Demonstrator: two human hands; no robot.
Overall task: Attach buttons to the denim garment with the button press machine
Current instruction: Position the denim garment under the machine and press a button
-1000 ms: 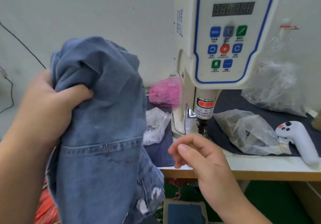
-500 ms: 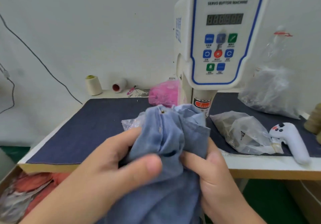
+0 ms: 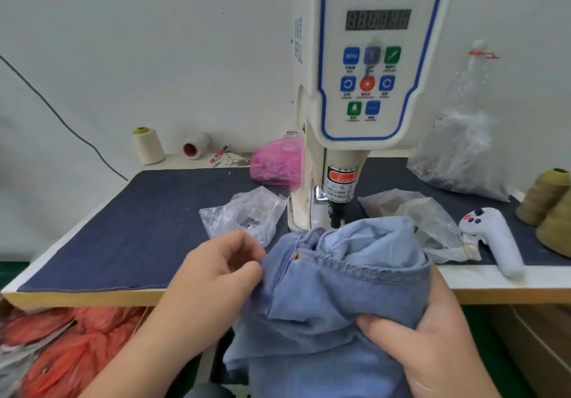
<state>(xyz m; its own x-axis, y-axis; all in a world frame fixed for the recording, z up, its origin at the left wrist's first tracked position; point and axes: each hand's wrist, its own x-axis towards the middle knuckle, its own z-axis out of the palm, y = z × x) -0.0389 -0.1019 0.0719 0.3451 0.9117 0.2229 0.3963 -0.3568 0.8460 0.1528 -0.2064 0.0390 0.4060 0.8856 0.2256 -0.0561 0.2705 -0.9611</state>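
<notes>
The denim garment (image 3: 346, 289) is bunched up at the front edge of the table (image 3: 92, 292), its upper folds lying just below the press head of the button machine (image 3: 370, 88) and the rest hanging down off the edge. A small brass-coloured rivet (image 3: 296, 256) shows beside a stitched seam on the left of the bundle. The left hand (image 3: 216, 277) pinches the garment's left edge, fingers curled in a tight grip on the cloth. The right hand (image 3: 432, 336) clamps the lower right of the bundle, fingers folded over the denim.

The machine stands upright on the dark blue mat (image 3: 139, 227) that covers the table, its control panel with coloured keys and a dark number display facing forward. Left of its base lies a crumpled clear bag (image 3: 244, 215), and behind that a pink bag (image 3: 275, 162). Right of the base are more clear bags (image 3: 432, 221) and a white handheld controller (image 3: 494, 237) lying near the table's front. Two tan thread cones (image 3: 547, 199) stand at the far right. At the back left a cream thread cone (image 3: 147, 145) stands upright near a tipped spool (image 3: 194, 147). Red cloth (image 3: 71, 351) is piled below the table on the left.
</notes>
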